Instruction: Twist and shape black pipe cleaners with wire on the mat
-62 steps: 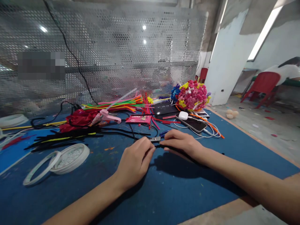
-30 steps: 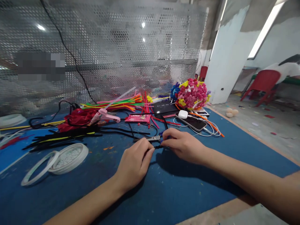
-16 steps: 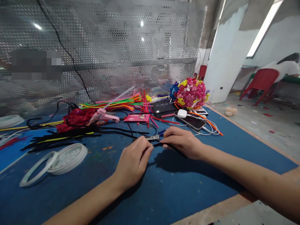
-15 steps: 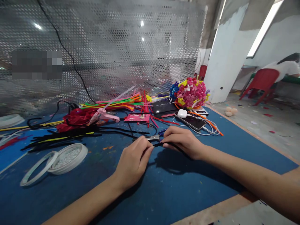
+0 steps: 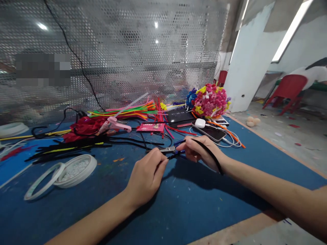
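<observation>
My left hand [image 5: 146,176] rests on the blue mat [image 5: 178,204] with its fingers curled, pinching one end of a black pipe cleaner [image 5: 213,158]. My right hand [image 5: 200,153] is closed on the same black pipe cleaner, which loops over the back of that hand toward the wrist. The two hands meet just in front of small scissors [image 5: 167,149] with blue handles that lie on the mat. Whether a finger touches the scissors I cannot tell.
Behind lie black pipe cleaners [image 5: 63,148], coloured ones [image 5: 127,112], a pink glue gun [image 5: 114,125], a phone [image 5: 211,132] with an earbud case [image 5: 200,123], a pompom ball [image 5: 209,100], a bead tub [image 5: 74,168] and a perforated metal screen [image 5: 127,51]. A person sits far right.
My right hand has lifted and turned, so the black pipe cleaner now wraps over its back. My left hand has stayed in place.
</observation>
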